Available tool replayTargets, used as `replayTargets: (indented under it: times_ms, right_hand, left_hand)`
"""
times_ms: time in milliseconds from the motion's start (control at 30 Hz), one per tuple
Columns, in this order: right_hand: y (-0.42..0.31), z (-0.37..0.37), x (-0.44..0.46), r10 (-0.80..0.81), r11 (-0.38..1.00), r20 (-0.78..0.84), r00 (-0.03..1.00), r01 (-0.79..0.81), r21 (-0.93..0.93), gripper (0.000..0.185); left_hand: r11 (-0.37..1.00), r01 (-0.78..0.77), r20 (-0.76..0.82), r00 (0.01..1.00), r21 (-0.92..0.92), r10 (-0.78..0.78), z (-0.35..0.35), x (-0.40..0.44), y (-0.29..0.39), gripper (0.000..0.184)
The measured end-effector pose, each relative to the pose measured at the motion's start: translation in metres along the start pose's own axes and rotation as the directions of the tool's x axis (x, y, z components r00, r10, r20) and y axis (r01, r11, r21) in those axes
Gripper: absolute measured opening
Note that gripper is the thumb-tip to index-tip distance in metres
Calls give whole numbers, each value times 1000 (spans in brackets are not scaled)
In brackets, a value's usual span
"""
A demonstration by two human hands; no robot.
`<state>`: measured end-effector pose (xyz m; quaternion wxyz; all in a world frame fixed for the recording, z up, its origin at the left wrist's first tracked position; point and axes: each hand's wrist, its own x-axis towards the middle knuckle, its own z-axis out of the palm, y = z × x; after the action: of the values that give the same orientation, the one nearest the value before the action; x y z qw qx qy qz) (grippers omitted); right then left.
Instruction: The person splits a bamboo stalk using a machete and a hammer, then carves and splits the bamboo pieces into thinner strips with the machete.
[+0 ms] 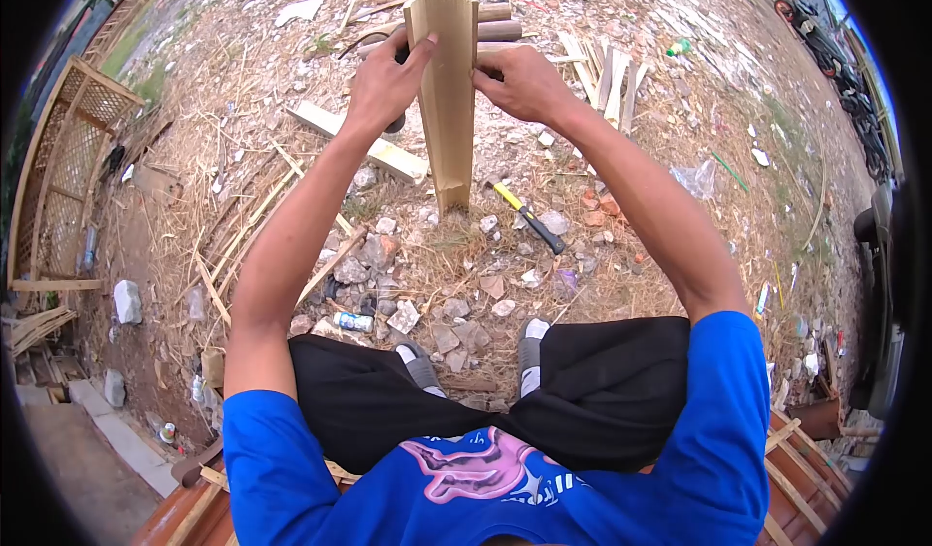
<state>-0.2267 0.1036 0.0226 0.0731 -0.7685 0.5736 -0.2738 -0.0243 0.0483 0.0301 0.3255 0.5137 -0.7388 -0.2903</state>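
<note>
A long split bamboo piece (449, 90) stands upright in front of me, its narrow lower end down on the littered ground. My left hand (388, 78) grips its left edge near the top, thumb on the pale face. At the right edge, my right hand (521, 82) pinches the bamboo with bent fingers. A dark blade tip sticks up behind the bamboo's top end; the rest of it is hidden. Just right of the bamboo's foot lies a yellow and black handled tool (526, 216). Behind the bamboo are some round poles (500, 31).
A pale wooden block (398, 161) lies left of the bamboo's foot. Split strips (612, 82) are piled at the back right. Stones (472, 335) and a can (353, 322) lie before my feet. A woven frame (73, 148) stands far left, motorbikes (840, 70) far right.
</note>
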Motion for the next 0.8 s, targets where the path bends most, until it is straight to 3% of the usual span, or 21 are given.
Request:
replayTargets:
  times_ms: [233, 333, 400, 467, 533, 600, 633, 700, 733, 767, 800]
  right_hand:
    - [9, -8, -2, -129, 987, -29, 991, 131, 90, 26]
    - [23, -21, -1, -43, 995, -12, 999, 44, 84, 30]
    - [36, -33, 0, -27, 990, -138, 990, 45, 130, 34]
    - [47, -48, -4, 160, 971, -130, 979, -132, 202, 35]
    - [72, -59, -7, 202, 969, -207, 957, -165, 183, 34]
    - [109, -66, -19, 339, 941, -201, 919, -333, 61, 32]
    - [141, -68, -29, 410, 907, -28, 912, -410, -94, 30]
    - [158, -69, -54, 609, 761, 214, 764, -487, -429, 60]
    - [152, -69, -73, 718, 646, 260, 645, -481, -592, 84]
    - [153, -60, -86, 796, 516, 204, 569, -464, -720, 109]
    - [144, -62, -96, 808, 486, 199, 554, -439, -756, 101]
  left_hand:
    - [999, -35, -29, 999, -12, 35, -2, 5, -3, 57]
    - [999, -37, -43, 998, -33, 35, -6, 4, -3, 56]
    - [999, -11, -38, 999, -35, 10, -8, 5, -4, 57]
    - [999, 7, -31, 999, -39, -8, -9, 5, -5, 57]
    - [999, 7, -27, 1000, -46, -8, -11, 6, -5, 58]
    - [999, 10, -31, 999, -45, -12, -13, 9, -9, 58]
    - [999, 8, -36, 999, -50, -10, -14, 10, -12, 58]
    - [998, -3, -40, 999, -66, 0, -15, 8, -13, 58]
    - [998, 24, -30, 999, -66, -26, -15, 7, -12, 59]
    - [997, 50, -21, 998, -65, -51, -15, 6, -12, 59]
    - [995, 72, -14, 997, -65, -73, -15, 8, -11, 60]
